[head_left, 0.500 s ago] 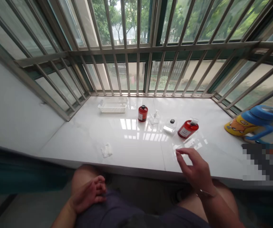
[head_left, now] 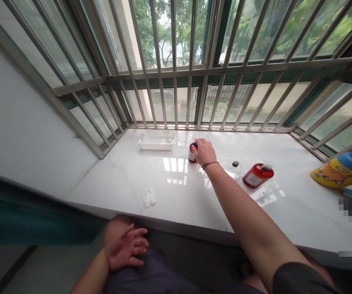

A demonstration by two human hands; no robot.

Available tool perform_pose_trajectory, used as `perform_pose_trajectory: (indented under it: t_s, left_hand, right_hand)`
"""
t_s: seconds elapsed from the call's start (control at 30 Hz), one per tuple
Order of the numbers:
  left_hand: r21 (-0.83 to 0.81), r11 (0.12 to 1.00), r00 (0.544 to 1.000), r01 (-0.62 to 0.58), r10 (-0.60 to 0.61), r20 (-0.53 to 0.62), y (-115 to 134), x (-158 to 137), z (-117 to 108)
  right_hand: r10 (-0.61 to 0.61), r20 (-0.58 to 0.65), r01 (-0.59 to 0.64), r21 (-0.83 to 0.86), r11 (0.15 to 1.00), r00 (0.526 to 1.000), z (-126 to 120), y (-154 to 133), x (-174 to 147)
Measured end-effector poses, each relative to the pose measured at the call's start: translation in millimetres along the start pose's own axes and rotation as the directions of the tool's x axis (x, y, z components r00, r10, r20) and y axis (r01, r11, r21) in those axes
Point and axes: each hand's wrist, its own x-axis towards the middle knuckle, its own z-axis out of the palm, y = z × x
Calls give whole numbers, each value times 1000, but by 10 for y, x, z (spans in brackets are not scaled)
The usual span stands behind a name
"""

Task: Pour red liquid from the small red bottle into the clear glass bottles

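My right hand (head_left: 205, 151) reaches across the white sill and closes around the top of a small upright red bottle (head_left: 191, 155) with a black cap; most of the bottle is hidden behind the fingers. A larger red pump bottle (head_left: 257, 174) lies on its side to the right. Between them sits a small clear container with a black lid (head_left: 235, 165). My left hand (head_left: 126, 246) rests palm up on my lap, fingers loosely spread, holding nothing.
A white plastic basket (head_left: 157, 141) stands at the back of the white sill (head_left: 194, 196) by the window bars (head_left: 176, 94). A small clear wrapper (head_left: 148, 197) lies near the front edge. A yellow and blue watering can (head_left: 341, 171) sits far right.
My right hand has moved from near the sill's front edge forward to the small red bottle and closed on it. The view has shifted slightly right. The left hand stays on the lap.
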Motion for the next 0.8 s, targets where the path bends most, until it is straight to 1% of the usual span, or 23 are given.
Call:
perform_pose_trajectory:
  t_s: [0.07, 0.13, 0.23, 0.33, 0.43, 0.53, 0.67, 0.73, 0.8]
  left_hand:
    - [3, 1000, 1000, -7, 7, -9, 0, -1, 0]
    - [1, 1000, 1000, -10, 10, -6, 1, -6, -9]
    - [-10, 1000, 1000, -5, 5, 15, 19, -8, -25]
    - [-20, 1000, 999, 17, -16, 35, 45, 0, -33]
    - [-26, 999, 999, 29, -28, 42, 55, 6, -38]
    - [-24, 999, 999, 22, -21, 42, 48, 4, -53]
    - [-35, 999, 999, 16, -15, 43, 36, 1, -70]
    - [-39, 999, 999, 14, -13, 51, 35, 0, -73]
    - [-36, 999, 998, 12, -9, 65, 35, -1, -74]
  right_hand:
    - [19, 22, -19, -9, 1000, 1000, 79, -6, 115]
    - [26, 39, -25, -13, 1000, 999, 106, -1, 162]
    - [16, 65, -15, -11, 1000, 998, 65, -7, 146]
    - [-30, 94, 29, 10, 1000, 995, -41, -70, 22]
    - [-114, 118, 108, 55, 993, 986, -181, -186, -234]
    - [-198, 136, 185, 104, 977, 971, -337, -319, -594]
    - [-304, 98, 282, 188, 941, 948, -537, -484, -1102]
    - [-341, 93, 314, 223, 923, 935, -609, -549, -1318]
    - [-354, 98, 321, 252, 913, 930, -649, -591, -1495]
